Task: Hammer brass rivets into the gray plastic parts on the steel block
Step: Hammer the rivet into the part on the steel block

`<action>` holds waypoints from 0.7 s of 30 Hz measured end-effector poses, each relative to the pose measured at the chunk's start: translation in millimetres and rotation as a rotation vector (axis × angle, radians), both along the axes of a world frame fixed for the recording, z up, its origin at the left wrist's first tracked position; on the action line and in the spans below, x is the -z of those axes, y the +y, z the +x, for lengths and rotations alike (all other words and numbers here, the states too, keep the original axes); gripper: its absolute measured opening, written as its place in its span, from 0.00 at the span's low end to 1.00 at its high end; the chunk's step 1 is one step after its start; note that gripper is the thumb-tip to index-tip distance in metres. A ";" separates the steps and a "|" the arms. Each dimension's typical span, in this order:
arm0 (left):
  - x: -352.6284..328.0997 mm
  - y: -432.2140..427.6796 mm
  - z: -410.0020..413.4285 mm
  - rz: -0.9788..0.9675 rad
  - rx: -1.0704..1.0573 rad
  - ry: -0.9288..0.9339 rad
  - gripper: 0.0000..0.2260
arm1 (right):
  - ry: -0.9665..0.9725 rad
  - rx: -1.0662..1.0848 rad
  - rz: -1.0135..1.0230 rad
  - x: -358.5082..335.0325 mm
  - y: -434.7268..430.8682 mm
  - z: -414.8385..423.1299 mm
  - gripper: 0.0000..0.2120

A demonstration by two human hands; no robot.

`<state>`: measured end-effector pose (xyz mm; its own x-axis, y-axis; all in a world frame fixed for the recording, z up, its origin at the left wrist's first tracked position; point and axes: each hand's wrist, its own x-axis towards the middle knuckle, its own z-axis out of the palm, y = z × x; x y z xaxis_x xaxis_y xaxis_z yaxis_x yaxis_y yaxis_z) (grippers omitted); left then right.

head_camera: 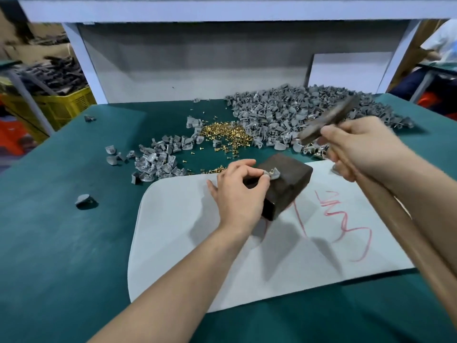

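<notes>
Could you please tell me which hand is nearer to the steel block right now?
Left. The left hand is at the steel block, pinching the gray part on its top; the right hand holds the hammer raised to the block's right.

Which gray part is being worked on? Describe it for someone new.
On the white mat, a dark steel block sits near the far edge. On its top lies one gray part, pinched by the left hand. Unlike the piled parts behind, it sits alone, brass showing on it.
</notes>
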<state>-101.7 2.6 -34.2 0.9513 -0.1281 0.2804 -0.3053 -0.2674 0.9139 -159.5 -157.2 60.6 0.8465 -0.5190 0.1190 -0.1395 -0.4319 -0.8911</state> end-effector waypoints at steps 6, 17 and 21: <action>1.2 0.5 1.2 -0.084 0.046 0.023 0.05 | -0.125 0.016 0.781 60.1 -40.1 5.6 0.15; 0.9 1.4 -1.9 -0.034 0.031 -0.015 0.06 | 0.124 0.164 0.070 86.0 -45.5 7.7 0.16; -20.2 -15.5 -20.8 0.169 0.074 -0.291 0.07 | 0.124 0.170 -0.100 88.8 -45.8 11.0 0.17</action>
